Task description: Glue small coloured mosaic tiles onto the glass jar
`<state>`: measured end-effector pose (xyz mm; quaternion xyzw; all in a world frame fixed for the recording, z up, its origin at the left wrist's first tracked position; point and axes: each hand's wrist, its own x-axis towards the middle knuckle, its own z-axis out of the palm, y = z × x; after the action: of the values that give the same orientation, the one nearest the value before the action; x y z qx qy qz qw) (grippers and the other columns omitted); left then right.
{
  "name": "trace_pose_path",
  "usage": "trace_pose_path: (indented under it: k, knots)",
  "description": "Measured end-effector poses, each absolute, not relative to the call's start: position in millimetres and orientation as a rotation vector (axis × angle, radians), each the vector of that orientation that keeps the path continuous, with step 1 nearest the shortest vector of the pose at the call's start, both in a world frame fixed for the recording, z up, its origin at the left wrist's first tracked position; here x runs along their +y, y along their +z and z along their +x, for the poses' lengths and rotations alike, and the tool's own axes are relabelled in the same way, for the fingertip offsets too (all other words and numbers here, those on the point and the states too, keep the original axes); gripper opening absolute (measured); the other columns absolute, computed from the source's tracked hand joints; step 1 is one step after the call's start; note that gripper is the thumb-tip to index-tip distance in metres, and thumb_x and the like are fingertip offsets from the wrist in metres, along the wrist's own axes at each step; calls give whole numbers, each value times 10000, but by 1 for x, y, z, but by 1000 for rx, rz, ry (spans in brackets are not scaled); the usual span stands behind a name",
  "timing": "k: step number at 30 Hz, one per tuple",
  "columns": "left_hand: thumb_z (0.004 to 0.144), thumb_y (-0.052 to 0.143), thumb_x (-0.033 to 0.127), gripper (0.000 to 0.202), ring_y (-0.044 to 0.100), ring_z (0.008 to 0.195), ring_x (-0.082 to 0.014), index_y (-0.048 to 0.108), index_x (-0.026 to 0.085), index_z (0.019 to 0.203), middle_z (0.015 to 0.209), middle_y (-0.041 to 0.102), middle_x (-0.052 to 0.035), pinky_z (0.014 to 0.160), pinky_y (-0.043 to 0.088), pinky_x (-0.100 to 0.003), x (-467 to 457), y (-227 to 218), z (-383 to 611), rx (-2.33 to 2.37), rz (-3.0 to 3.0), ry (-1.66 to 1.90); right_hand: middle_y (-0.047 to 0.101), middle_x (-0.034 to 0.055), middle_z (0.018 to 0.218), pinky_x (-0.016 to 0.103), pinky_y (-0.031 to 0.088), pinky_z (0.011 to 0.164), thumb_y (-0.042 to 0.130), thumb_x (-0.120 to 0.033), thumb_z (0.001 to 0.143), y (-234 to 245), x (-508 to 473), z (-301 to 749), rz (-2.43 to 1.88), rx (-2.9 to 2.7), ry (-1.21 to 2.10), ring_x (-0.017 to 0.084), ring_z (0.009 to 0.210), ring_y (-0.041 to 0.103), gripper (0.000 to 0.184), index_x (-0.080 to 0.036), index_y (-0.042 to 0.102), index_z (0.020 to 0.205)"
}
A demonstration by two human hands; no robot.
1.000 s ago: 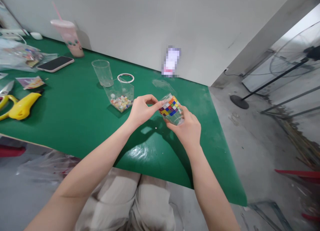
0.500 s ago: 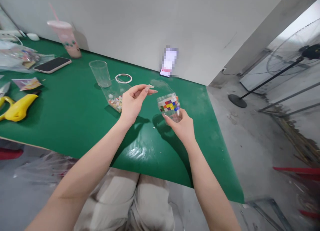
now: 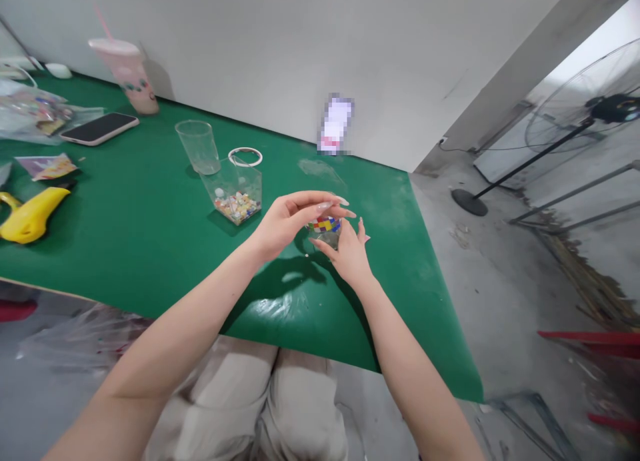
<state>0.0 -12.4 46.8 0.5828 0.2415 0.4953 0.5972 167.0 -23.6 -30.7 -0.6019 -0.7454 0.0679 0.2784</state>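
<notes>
A small clear cup (image 3: 324,226) with rows of coloured square tiles stuck round its side sits low over the green table (image 3: 140,228), near the right end. My right hand (image 3: 347,256) holds it from the near side, fingers up round its wall. My left hand (image 3: 293,220) reaches in from the left with its fingers stretched flat across the cup's top, touching the rim and hiding most of it. Whether the cup's base rests on the table I cannot tell.
A clear square tub (image 3: 234,196) of loose coloured tiles stands left of my hands, with an empty clear cup (image 3: 199,146) and a white ring (image 3: 245,157) behind it. Further left are a pink drink cup (image 3: 127,74), a phone (image 3: 99,128), and a yellow tool (image 3: 30,214). The table edge drops to a concrete floor at right, where a fan (image 3: 600,108) stands.
My right hand has lowered the tiled cup toward the table. My left hand, lifted off and open half a second ago, has come back down over the cup's top.
</notes>
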Motion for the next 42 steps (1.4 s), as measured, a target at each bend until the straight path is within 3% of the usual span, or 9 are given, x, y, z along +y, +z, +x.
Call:
trace_pose_path:
  k: [5, 11, 19, 27, 33, 35, 38, 40, 42]
  knots:
    - [831, 585, 273, 180, 683, 995, -217, 728, 208, 919, 914, 757, -48, 959, 474, -370, -15, 47, 2, 490, 1299, 1039, 560, 238, 1301, 557, 71, 1155, 341, -636, 894, -38, -22, 170, -1746, -2009, 121, 312, 1295, 470, 723, -61, 428, 1325]
    - [803, 490, 199, 219, 703, 820, -192, 707, 191, 831, 783, 738, -39, 876, 502, -353, -14, 45, 5, 453, 1226, 959, 511, 204, 1376, 586, 42, 1136, 346, -641, 890, -40, -22, 173, -1791, -2047, 3, 315, 1347, 397, 689, -115, 501, 1308]
    - [741, 593, 199, 85, 687, 739, -169, 675, 178, 738, 661, 697, -14, 762, 521, -308, -16, 44, 10, 522, 1213, 949, 517, 186, 1370, 600, 72, 1122, 426, -637, 856, -44, -20, 180, -1860, -2029, -52, 340, 1344, 383, 662, -148, 544, 1286]
    - [751, 651, 240, 108, 712, 810, -183, 701, 162, 805, 789, 753, -52, 866, 519, -344, -17, 41, 10, 490, 1186, 892, 443, 189, 1438, 633, 87, 1118, 567, -737, 689, -38, -25, 193, -1910, -2012, 72, 373, 1383, 319, 832, -173, 542, 1301]
    - [787, 612, 247, 187, 679, 1018, -228, 730, 170, 909, 994, 751, -87, 977, 477, -384, -17, 43, 9, 457, 1186, 846, 390, 254, 1458, 570, 251, 1113, 769, -641, 507, -9, -27, 225, -1935, -1807, 536, 388, 1389, 311, 967, -100, 547, 1278]
    - [816, 606, 282, 243, 657, 1070, -233, 721, 176, 1002, 1067, 731, -100, 992, 464, -381, -18, 44, 9, 425, 1205, 811, 494, 202, 1393, 533, 359, 1063, 740, -603, 587, 4, -29, 237, -1774, -1699, 718, 342, 1310, 449, 818, -150, 564, 1246]
    - [849, 610, 365, 337, 651, 1079, -221, 680, 189, 1127, 1091, 723, -103, 979, 468, -369, -19, 47, 9, 452, 1301, 760, 693, 116, 1069, 432, 505, 892, 652, -536, 737, 22, -35, 244, -1448, -1444, 728, 237, 989, 660, 458, -201, 641, 1048]
    - [829, 639, 395, 314, 692, 960, -206, 707, 177, 1045, 955, 758, -88, 925, 499, -353, -21, 50, 10, 554, 1379, 767, 703, 67, 831, 340, 534, 687, 677, -498, 737, 31, -40, 240, -1285, -1323, 665, 173, 712, 656, 308, -210, 656, 845]
    - [794, 675, 411, 263, 712, 770, -187, 727, 159, 849, 746, 757, -60, 825, 538, -329, -22, 51, 12, 653, 1425, 799, 643, 5, 632, 280, 471, 494, 698, -542, 694, 36, -45, 228, -1201, -1347, 715, 121, 496, 553, 330, -221, 630, 726]
